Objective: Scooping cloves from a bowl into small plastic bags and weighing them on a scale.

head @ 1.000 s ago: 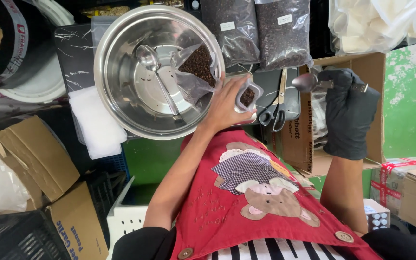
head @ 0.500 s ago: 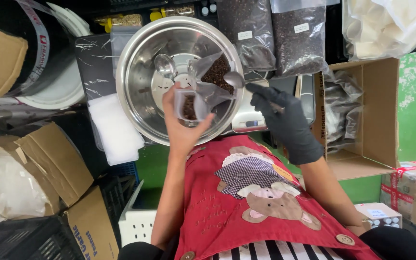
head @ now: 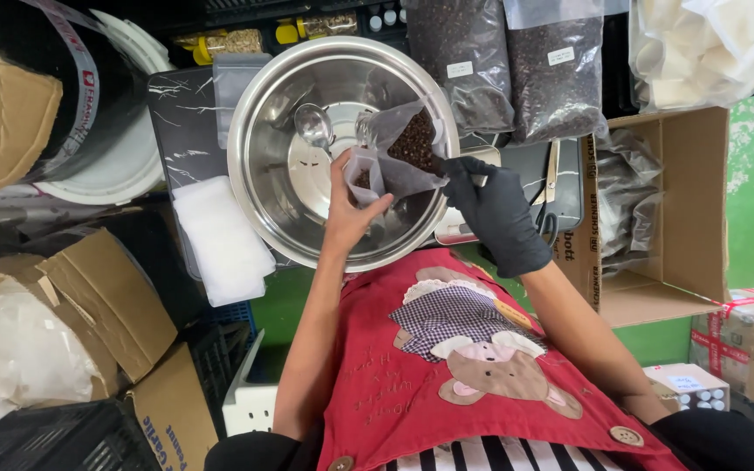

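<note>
A large steel bowl (head: pixel 259 205) holds an open clear bag of dark beans (head: pixel 412 139) and a metal scoop (head: pixel 314 126). My bare left hand (head: pixel 351 209) holds a small clear pouch (head: pixel 364 174) upright over the bowl, pressed against the bag. My right hand (head: pixel 495 209), in a black glove, has its fingers pinched at the bag's right edge. They grip a small spoon that is mostly hidden behind the bag. I wear a red apron (head: pixel 447 366) with a bear on it.
Two big bags of dark grains (head: pixel 556 74) lie beyond the bowl. A scale (head: pixel 460 231) and scissors (head: pixel 551 187) sit under my right hand. An open cardboard box (head: pixel 687 235) stands to the right. To the left are a white foam pad (head: pixel 220 240) and cardboard boxes (head: pixel 106 296).
My left hand carried the small pouch from the scale to the bowl. My gloved right hand came from the box side to the bag with the spoon.
</note>
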